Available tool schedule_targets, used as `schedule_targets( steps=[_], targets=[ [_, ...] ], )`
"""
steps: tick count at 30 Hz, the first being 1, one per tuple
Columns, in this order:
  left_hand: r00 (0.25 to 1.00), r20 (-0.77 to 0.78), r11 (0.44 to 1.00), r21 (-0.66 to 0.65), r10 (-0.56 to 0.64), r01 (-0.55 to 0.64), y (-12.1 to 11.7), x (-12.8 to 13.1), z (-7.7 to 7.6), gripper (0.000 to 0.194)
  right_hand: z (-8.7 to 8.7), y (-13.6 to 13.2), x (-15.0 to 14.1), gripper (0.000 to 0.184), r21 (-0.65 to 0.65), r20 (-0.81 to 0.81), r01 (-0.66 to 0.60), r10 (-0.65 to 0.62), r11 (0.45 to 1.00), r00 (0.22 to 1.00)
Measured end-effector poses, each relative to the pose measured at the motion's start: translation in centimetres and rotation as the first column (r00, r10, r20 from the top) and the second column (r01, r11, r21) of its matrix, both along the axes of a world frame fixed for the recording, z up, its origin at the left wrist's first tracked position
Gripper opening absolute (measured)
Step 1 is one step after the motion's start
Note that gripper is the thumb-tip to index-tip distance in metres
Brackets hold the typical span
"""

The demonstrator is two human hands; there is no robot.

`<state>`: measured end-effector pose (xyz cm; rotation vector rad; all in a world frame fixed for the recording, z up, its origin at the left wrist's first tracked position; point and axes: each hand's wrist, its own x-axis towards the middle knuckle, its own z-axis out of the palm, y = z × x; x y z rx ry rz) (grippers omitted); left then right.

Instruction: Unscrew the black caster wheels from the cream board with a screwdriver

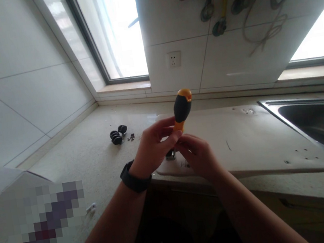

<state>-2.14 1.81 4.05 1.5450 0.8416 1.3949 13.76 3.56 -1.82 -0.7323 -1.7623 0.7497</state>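
Note:
A screwdriver (182, 108) with a black and orange handle stands nearly upright, handle up, over a white board (244, 141) that lies on the counter. My left hand (153, 147), a black watch on its wrist, is closed around the lower part of the handle. Just to the right, my right hand (197, 152) is pinched at the shaft near the tip, its fingers closed. A small metal part (170, 155) shows under the hands on the board; the screwdriver tip is hidden.
Black caster wheels (118, 135) and small loose screws (131, 136) lie on the speckled counter (95, 164) at the left. A steel sink (323, 121) is at the right. A wall socket (174, 59), hoses and windows are behind. A cardboard box (14, 192) stands at the near left.

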Motion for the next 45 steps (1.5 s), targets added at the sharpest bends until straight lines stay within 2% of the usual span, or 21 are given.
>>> schedule_targets(
  steps=[6, 10, 12, 15, 18, 21, 25, 28, 32, 37, 40, 43, 45],
  targets=[
    [0.998, 0.039, 0.999, 0.006, -0.038, 0.038, 0.1, 0.2, -0.2, 0.043, 0.2, -0.2, 0.1, 0.008, -0.023, -0.06, 0.012, -0.014, 1.0, 0.998],
    [0.997, 0.051, 0.998, 0.018, -0.056, 0.055, 0.2, 0.0, -0.1, 0.045, 0.2, -0.2, 0.1, 0.012, -0.083, -0.168, 0.02, -0.034, 0.996, 0.985],
    [1.0, 0.002, 1.0, 0.016, -0.026, 0.026, 0.2, -0.2, 0.0, 0.042, 0.1, -0.1, 0.2, 0.015, -0.133, -0.253, 0.026, -0.06, 0.991, 0.966],
    [0.985, -0.168, 0.999, 0.012, 0.04, -0.039, 0.1, -0.4, 0.1, 0.037, 0.2, 0.0, 0.3, 0.015, -0.199, -0.381, 0.019, -0.095, 0.98, 0.92],
    [0.935, -0.354, 1.0, -0.002, 0.003, -0.003, -0.2, -0.3, 0.2, 0.034, 0.7, 0.1, 0.7, 0.011, -0.223, -0.478, 0.01, -0.118, 0.975, 0.87],
    [0.879, -0.476, 0.998, 0.056, 0.01, 0.019, -0.5, 0.0, 0.5, 0.031, 1.6, -0.1, 1.1, 0.009, -0.24, -0.551, -0.003, -0.133, 0.971, 0.824],
    [0.852, -0.507, 0.983, 0.18, 0.129, -0.042, -0.8, 0.1, 0.7, 0.03, 2.9, -0.8, 1.3, 0.009, -0.275, -0.655, -0.054, -0.146, 0.96, 0.741],
    [0.829, -0.518, 0.965, 0.248, 0.209, -0.089, -0.9, 0.0, 0.8, 0.021, 3.4, -1.2, 1.4, 0.008, -0.282, -0.714, -0.054, -0.172, 0.958, 0.679],
    [0.823, -0.512, 0.951, 0.291, 0.246, -0.104, -1.0, 0.1, 0.8, 0.012, 3.6, -1.5, 1.5, 0.009, -0.291, -0.748, -0.056, -0.191, 0.955, 0.635],
    [0.841, -0.493, 0.954, 0.289, 0.222, -0.083, -1.2, 0.4, 1.0, 0.007, 3.7, -1.8, 1.4, 0.012, -0.326, -0.786, -0.084, -0.22, 0.942, 0.578],
    [0.881, -0.459, 0.971, 0.239, 0.117, -0.005, -1.1, -0.2, 1.2, 0.011, 3.8, -1.8, 1.4, 0.009, -0.291, -0.816, -0.081, -0.203, 0.953, 0.541],
    [0.914, -0.404, 0.986, 0.136, -0.032, 0.095, 0.1, -2.5, 0.9, 0.016, 3.7, -1.8, 1.7, 0.009, -0.25, -0.82, -0.053, -0.182, 0.967, 0.543],
    [0.922, -0.388, 0.996, 0.076, -0.017, 0.051, 1.8, -5.2, -0.2, 0.019, 3.7, -1.8, 2.0, 0.009, -0.237, -0.802, -0.043, -0.17, 0.971, 0.572]
  ],
)
